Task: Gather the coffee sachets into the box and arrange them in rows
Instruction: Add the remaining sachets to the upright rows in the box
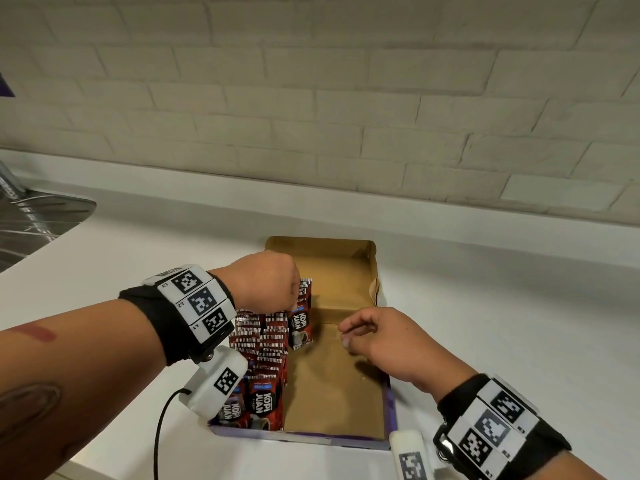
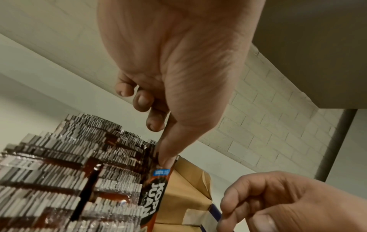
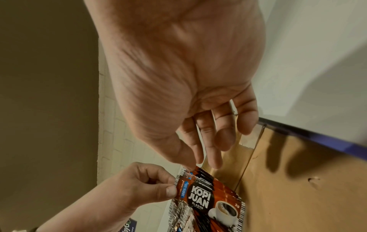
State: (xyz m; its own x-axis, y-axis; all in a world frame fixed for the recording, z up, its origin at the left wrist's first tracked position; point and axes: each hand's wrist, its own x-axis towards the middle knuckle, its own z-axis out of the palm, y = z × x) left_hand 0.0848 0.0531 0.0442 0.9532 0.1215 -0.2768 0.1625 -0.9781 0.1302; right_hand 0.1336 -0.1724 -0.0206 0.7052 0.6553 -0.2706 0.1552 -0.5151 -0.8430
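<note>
Right wrist view: left hand (image 3: 139, 185) pinches sachet (image 3: 210, 202) reading "KOPI JUAN KLASIKO"

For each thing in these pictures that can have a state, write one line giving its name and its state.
Cardboard box: open, left side filled, right side bare.
Rows of coffee sachets: standing on edge in the box.
Held sachets: raised, pinched at the top.
Left hand: pinches the held sachets.
Right hand: fingers loosely curled, holds nothing.
</note>
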